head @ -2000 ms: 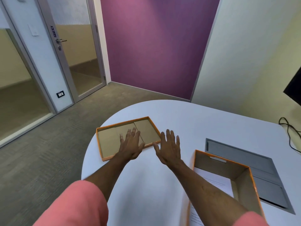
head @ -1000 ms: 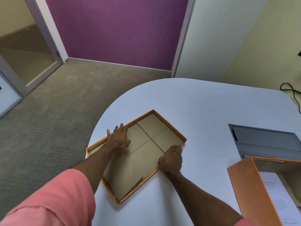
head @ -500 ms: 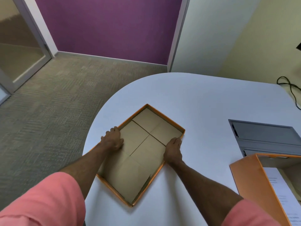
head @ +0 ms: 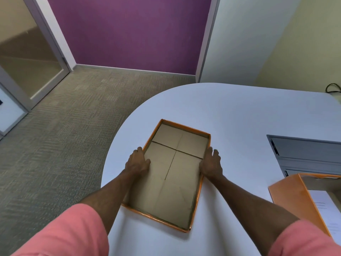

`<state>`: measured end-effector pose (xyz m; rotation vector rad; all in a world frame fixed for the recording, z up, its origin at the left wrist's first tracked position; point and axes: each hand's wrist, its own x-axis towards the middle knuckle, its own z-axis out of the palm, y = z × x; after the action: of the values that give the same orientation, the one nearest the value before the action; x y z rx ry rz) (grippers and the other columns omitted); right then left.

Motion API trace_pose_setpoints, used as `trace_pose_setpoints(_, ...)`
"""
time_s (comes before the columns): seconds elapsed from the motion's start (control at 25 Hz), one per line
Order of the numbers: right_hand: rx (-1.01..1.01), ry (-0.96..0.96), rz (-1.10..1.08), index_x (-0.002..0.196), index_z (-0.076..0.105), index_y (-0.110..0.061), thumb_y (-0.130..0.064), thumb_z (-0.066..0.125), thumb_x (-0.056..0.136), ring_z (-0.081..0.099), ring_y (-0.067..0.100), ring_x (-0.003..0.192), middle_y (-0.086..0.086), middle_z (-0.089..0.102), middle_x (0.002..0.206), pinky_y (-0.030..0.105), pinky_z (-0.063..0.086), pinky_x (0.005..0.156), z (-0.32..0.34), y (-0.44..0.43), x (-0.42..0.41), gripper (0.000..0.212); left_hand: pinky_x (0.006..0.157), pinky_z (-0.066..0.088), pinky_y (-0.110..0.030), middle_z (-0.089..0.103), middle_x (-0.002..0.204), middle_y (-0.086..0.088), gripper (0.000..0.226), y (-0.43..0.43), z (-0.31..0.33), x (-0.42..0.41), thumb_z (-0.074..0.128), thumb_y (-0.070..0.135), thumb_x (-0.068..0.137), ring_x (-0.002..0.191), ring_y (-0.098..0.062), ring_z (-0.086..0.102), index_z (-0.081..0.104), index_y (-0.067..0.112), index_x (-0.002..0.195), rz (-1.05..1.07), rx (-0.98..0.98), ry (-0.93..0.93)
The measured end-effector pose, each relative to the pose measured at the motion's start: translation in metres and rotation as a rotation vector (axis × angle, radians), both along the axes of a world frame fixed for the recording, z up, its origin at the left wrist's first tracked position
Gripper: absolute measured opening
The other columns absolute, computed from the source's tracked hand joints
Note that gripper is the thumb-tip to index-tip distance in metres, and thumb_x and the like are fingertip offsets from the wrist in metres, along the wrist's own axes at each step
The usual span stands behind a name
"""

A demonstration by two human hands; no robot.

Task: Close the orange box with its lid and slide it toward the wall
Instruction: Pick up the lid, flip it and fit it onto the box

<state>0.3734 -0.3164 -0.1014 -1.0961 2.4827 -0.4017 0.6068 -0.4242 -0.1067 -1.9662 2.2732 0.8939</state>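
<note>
The orange lid lies upside down on the white table, its brown cardboard inside facing up and its long axis pointing away from me. My left hand grips its left rim, thumb inside. My right hand grips its right rim. The open orange box stands at the right edge of the view with white paper inside, partly cut off.
A grey cable hatch is set in the table right of the lid. A black cable lies at the far right by the yellow wall. The table's rounded edge drops to carpet on the left.
Both hands went from flat near the lid to gripping its two long rims. The lid has turned clockwise from diagonal until its long axis points away from me.
</note>
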Motion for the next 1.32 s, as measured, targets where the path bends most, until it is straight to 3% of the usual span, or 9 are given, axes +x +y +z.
trace_pose_setpoints(0.16, 0.101, -0.136, -0.134, 0.135, 0.03, 0.004, -0.014, 0.049, 0.086, 0.048, 0.04, 0.121, 0.023, 0.043, 0.134, 0.044, 0.046, 0.094, -0.014, 0.02, 0.017, 0.056, 0.099, 0.045, -0.04, 0.046, 0.137, -0.02, 0.06, -0.001, 0.002, -0.016, 0.06, 0.028, 0.09, 0.124, -0.034, 0.051, 0.033, 0.002, 0.137, 0.04, 0.061, 0.046)
trace_pose_setpoints(0.28, 0.141, -0.178, -0.128, 0.128, 0.038, 0.001, -0.007, 0.048, 0.088, 0.053, 0.038, 0.117, 0.021, 0.049, 0.128, 0.042, 0.045, 0.093, -0.017, 0.022, 0.023, 0.042, 0.098, 0.046, -0.041, 0.049, 0.134, -0.021, 0.051, 0.002, 0.002, -0.019, 0.057, 0.021, 0.092, 0.123, -0.035, 0.051, 0.036, 0.001, 0.134, 0.143, 0.033, 0.098)
trace_pose_setpoints(0.52, -0.002, -0.144, -0.123, 0.125, 0.04, 0.003, 0.006, 0.039, 0.088, 0.057, 0.039, 0.111, 0.024, 0.054, 0.122, 0.042, 0.048, 0.09, -0.005, 0.024, 0.013, 0.037, 0.095, 0.047, -0.042, 0.052, 0.125, -0.022, 0.032, 0.011, 0.016, -0.024, 0.05, 0.001, 0.09, 0.117, -0.036, 0.052, 0.051, -0.005, 0.122, 0.353, -0.053, 0.164)
trace_pose_setpoints(0.72, -0.196, -0.237, -0.128, 0.127, 0.045, -0.001, 0.004, 0.041, 0.086, 0.06, 0.04, 0.103, 0.025, 0.059, 0.115, 0.043, 0.052, 0.088, 0.04, 0.024, -0.024, 0.042, 0.092, 0.052, -0.044, 0.059, 0.118, -0.022, 0.038, 0.015, 0.05, -0.027, 0.047, -0.011, 0.083, 0.111, -0.036, 0.057, 0.057, -0.003, 0.118, 0.353, -0.136, 0.328)
trace_pose_setpoints(0.96, -0.401, -0.289, -0.136, 0.123, 0.055, -0.001, -0.006, 0.052, 0.09, 0.058, 0.035, 0.11, 0.02, 0.063, 0.117, 0.043, 0.052, 0.091, 0.106, 0.057, -0.09, 0.034, 0.093, 0.051, -0.042, 0.061, 0.12, -0.018, 0.036, 0.048, 0.115, -0.07, 0.054, -0.006, 0.087, 0.112, -0.033, 0.057, 0.056, 0.001, 0.122, 0.28, -0.179, 0.522)
trace_pose_setpoints(1.12, -0.468, -0.35, -0.163, 0.115, 0.061, 0.001, -0.002, 0.056, 0.088, 0.061, 0.027, 0.09, 0.016, 0.067, 0.106, 0.038, 0.054, 0.08, 0.147, 0.097, -0.14, 0.027, 0.092, 0.05, -0.042, 0.06, 0.121, -0.016, 0.037, 0.079, 0.149, -0.113, 0.057, -0.005, 0.085, 0.116, -0.031, 0.055, 0.056, 0.003, 0.121, 0.213, -0.181, 0.592)
trace_pose_setpoints(1.32, -0.471, -0.38, -0.158, 0.12, 0.06, -0.003, 0.008, 0.057, 0.083, 0.066, 0.032, 0.094, 0.016, 0.069, 0.108, 0.038, 0.057, 0.075, 0.184, 0.162, -0.216, 0.039, 0.076, 0.049, -0.031, 0.059, 0.12, -0.015, 0.038, 0.135, 0.186, -0.184, 0.061, -0.006, 0.082, 0.098, -0.02, 0.053, 0.057, 0.004, 0.119, 0.155, -0.169, 0.649)
